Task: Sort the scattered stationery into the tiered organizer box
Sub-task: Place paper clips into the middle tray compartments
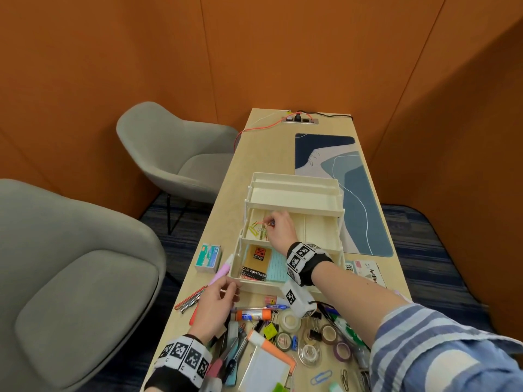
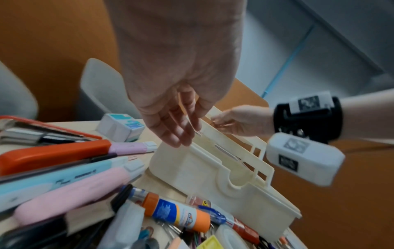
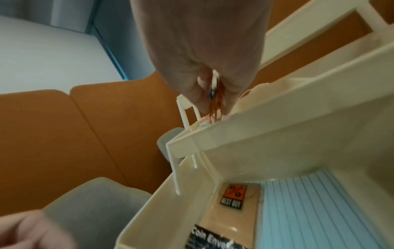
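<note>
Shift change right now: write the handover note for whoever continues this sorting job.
Right hand pinches a bunch of paper clips over the organizer box's middle tier, left compartment, where a few clips already lie.
Left hand pinches something thin and pale at the box's front left corner; I cannot tell what.
Done: coin envelopes and a blue lined pad lie in the bottom tier.
Left: glue stick, tape rolls, binder clips, pens and highlighters on the table.
</note>
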`<state>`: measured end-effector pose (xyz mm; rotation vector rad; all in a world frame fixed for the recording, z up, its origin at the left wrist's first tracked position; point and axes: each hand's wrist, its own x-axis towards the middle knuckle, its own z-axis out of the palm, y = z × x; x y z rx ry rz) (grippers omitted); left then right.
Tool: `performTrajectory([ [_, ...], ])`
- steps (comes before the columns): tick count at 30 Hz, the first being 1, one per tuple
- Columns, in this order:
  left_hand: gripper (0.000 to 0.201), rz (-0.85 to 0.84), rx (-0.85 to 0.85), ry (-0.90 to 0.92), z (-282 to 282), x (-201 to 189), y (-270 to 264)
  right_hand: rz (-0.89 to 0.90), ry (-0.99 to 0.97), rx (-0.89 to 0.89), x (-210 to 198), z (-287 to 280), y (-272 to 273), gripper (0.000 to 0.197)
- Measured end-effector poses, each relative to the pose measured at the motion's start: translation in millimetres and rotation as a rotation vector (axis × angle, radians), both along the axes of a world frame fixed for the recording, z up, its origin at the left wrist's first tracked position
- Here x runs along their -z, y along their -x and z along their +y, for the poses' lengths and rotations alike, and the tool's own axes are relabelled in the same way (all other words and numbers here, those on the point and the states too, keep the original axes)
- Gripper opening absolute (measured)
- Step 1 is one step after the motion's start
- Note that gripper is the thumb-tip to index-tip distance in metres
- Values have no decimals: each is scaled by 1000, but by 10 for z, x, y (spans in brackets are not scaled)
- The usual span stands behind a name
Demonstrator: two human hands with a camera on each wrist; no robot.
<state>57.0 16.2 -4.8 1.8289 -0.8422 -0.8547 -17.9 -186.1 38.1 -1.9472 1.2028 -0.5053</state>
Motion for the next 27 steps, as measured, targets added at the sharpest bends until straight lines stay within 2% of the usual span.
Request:
performTrajectory([
  [4,13,-264,62,35,-269,-132,8,30,-78,6,-91,0,-45,35],
  [8,22,-535,112,66,-770,-306,-78,5,-12,-8,-261,173,206,40],
  [14,53,-862,335,-182,-1399,-421,-163,-35,61,-86,-215,564,977,40],
  [17,62,-886,449,-315,-1573,-427,-189,-11,21,-67,-114,703,1395,35],
  [20,58,-873,500,-401,-1681,-468,-256,-6,-5,-20,-1,781,1736,35],
  [22,49,-919,508,-407,-1711,-503,-280,10,-42,5,53,800,1889,36],
  [27,42,-1015,491,-356,-1662,-501,-273,35,-114,57,69,821,2067,29],
])
